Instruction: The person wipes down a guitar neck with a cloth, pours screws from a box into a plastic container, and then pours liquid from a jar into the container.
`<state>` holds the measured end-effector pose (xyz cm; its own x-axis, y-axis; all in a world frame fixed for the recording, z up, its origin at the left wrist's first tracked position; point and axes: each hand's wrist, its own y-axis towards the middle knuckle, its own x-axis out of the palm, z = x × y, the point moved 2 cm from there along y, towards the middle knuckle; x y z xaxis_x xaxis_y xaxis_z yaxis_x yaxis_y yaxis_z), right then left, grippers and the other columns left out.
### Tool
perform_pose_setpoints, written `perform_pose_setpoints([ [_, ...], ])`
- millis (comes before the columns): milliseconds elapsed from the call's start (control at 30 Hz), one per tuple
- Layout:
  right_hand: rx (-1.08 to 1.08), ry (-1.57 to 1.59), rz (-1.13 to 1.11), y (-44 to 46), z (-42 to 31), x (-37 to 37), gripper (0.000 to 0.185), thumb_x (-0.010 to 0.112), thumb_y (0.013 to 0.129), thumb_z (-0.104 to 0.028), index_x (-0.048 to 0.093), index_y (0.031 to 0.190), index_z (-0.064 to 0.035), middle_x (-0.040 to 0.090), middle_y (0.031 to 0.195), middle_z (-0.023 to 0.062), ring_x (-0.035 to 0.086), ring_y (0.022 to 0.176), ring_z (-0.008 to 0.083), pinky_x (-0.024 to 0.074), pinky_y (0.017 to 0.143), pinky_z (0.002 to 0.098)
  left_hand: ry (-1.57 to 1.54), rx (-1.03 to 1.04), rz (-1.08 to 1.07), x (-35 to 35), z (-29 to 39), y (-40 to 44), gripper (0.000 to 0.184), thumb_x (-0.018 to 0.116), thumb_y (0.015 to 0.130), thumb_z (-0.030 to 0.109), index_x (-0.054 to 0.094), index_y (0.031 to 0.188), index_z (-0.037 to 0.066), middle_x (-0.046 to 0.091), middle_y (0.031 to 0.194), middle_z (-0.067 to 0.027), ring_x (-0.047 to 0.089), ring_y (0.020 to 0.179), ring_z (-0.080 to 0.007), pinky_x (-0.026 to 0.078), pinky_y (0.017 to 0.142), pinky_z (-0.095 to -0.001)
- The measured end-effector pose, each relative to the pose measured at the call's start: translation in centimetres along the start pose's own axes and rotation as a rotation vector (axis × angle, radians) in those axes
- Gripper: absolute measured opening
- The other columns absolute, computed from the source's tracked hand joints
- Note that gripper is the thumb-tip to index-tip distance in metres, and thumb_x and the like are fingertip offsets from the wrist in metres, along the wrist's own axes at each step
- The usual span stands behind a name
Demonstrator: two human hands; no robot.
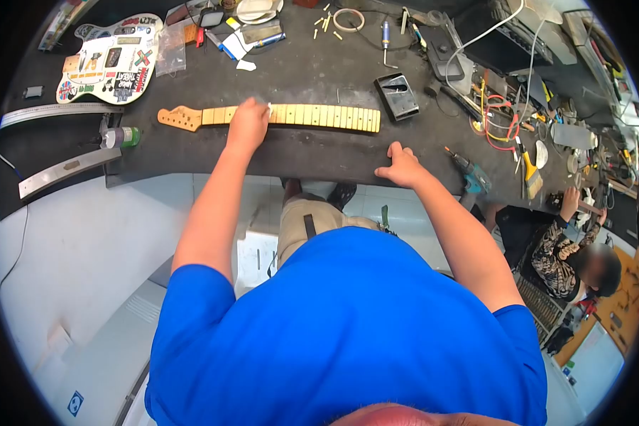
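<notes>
A maple guitar neck (326, 116) lies across the dark workbench, its headstock (179, 118) pointing left. My left hand (248, 126) is on the fretboard near the headstock end, fingers closed. A small white piece, possibly cloth or paper, shows at its fingertips; most of it is hidden. My right hand (402, 167) is at the bench's front edge, right of the neck's heel, thumb and fingers apart and nothing visible in it. Beyond it sits a black box-like tool (397, 97).
A sticker-covered white guitar body (113, 60) lies at the back left. A green-labelled jar (122, 137) stands near the left corner. To the right are a teal power tool (471, 172), a brush (531, 175) and tangled cables (500, 117). Another person (571, 259) works at far right.
</notes>
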<state>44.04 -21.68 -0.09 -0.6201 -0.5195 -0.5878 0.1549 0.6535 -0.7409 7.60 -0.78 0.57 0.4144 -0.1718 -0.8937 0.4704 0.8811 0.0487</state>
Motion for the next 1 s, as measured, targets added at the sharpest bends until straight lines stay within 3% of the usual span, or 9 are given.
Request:
perform_pose_setpoints([
  [133, 0.007, 0.018, -0.009, -0.1, -0.1, 0.5, 0.078, 0.087, 0.080, -0.047, 0.053, 0.136, -0.0051, 0.055, 0.139, 0.0307, 0.060, 0.127, 0.0481, 0.0514, 0.107, 0.0504, -0.039, 0.105, 0.091, 2.8, 3.1, 0.4, 0.012, 0.065, 0.092, 0.008, 0.074, 0.090, 0.000, 0.066, 0.097, -0.0215, 0.066, 0.099, -0.0436, 0.055, 0.088, -0.0533],
  [233, 0.000, 0.021, -0.016, -0.2, 0.0, -0.1, 0.077, 0.087, 0.080, -0.047, 0.053, 0.136, -0.0055, 0.055, 0.139, 0.0302, 0.059, 0.127, 0.0483, 0.0512, 0.108, 0.0506, -0.088, 0.202, 0.002, 1.7, 2.7, -1.6, 0.010, 0.074, 0.092, 0.010, 0.077, 0.097, 0.002, 0.065, 0.095, -0.0179, 0.067, 0.095, -0.0403, 0.055, 0.086, -0.0498],
  [367, -0.012, 0.022, -0.002, -0.2, 0.4, 1.1, 0.077, 0.088, 0.080, -0.046, 0.054, 0.136, -0.0063, 0.055, 0.139, 0.0296, 0.057, 0.130, 0.0482, 0.0507, 0.108, 0.0511, -0.047, 0.106, 0.000, 1.2, 1.8, 1.7, 0.013, 0.072, 0.091, 0.009, 0.079, 0.100, 0.001, 0.069, 0.097, -0.0211, 0.067, 0.095, -0.0436, 0.055, 0.085, -0.0521],
  [433, -0.008, 0.047, 0.014, 0.1, 0.2, 0.5, 0.077, 0.088, 0.079, -0.047, 0.054, 0.136, -0.0065, 0.054, 0.139, 0.0296, 0.056, 0.131, 0.0480, 0.0507, 0.108, 0.0511, -0.061, 0.091, 0.082, 2.3, 3.8, 2.1, 0.012, 0.068, 0.092, 0.010, 0.075, 0.088, 0.002, 0.066, 0.094, -0.0216, 0.066, 0.096, -0.0440, 0.055, 0.087, -0.0532],
  [500, -0.003, 0.063, -0.014, -0.3, 0.1, 0.0, 0.079, 0.088, 0.079, -0.047, 0.054, 0.136, -0.0065, 0.053, 0.140, 0.0293, 0.056, 0.131, 0.0474, 0.0502, 0.109, 0.0516, 0.024, 0.196, -0.041, 3.1, 5.5, 0.6, 0.011, 0.068, 0.092, 0.010, 0.076, 0.088, 0.002, 0.066, 0.096, -0.0199, 0.067, 0.097, -0.0416, 0.056, 0.088, -0.0526],
  [567, 0.004, 0.056, -0.019, -0.3, 0.2, 0.1, 0.079, 0.088, 0.078, -0.047, 0.054, 0.137, -0.0064, 0.053, 0.140, 0.0291, 0.056, 0.130, 0.0470, 0.0500, 0.109, 0.0517, -0.176, 0.189, -0.057, 2.1, 5.8, -0.6, 0.011, 0.068, 0.092, 0.009, 0.075, 0.087, 0.002, 0.066, 0.096, -0.0198, 0.066, 0.098, -0.0416, 0.056, 0.087, -0.0523],
  [667, 0.000, 0.062, -0.009, 0.0, 0.4, 0.2, 0.078, 0.088, 0.079, -0.046, 0.054, 0.138, -0.0078, 0.053, 0.140, 0.0287, 0.055, 0.131, 0.0472, 0.0497, 0.109, 0.0518, -0.112, 0.074, -0.046, 2.6, 5.8, 1.0, 0.010, 0.070, 0.091, 0.010, 0.077, 0.090, 0.004, 0.066, 0.095, -0.0186, 0.066, 0.099, -0.0408, 0.056, 0.087, -0.0521],
  [800, -0.001, 0.075, -0.020, 0.3, 0.6, 0.6, 0.078, 0.088, 0.079, -0.047, 0.054, 0.138, -0.0091, 0.053, 0.141, 0.0275, 0.055, 0.132, 0.0465, 0.0495, 0.109, 0.0516, -0.102, 0.248, -0.019, 5.4, 9.1, 1.1, 0.010, 0.073, 0.091, 0.012, 0.080, 0.094, 0.006, 0.066, 0.094, -0.0171, 0.067, 0.101, -0.0402, 0.056, 0.088, -0.0508],
  [1000, -0.010, 0.084, 0.007, -0.2, 0.5, 0.4, 0.077, 0.091, 0.077, -0.046, 0.054, 0.133, -0.0086, 0.056, 0.132, 0.0280, 0.057, 0.126, 0.0456, 0.0492, 0.108, 0.0490, -0.167, 0.238, -0.047, 5.6, 10.7, 3.1, 0.008, 0.072, 0.088, 0.008, 0.078, 0.091, 0.004, 0.067, 0.095, -0.0190, 0.066, 0.099, -0.0418, 0.056, 0.089, -0.0508],
])
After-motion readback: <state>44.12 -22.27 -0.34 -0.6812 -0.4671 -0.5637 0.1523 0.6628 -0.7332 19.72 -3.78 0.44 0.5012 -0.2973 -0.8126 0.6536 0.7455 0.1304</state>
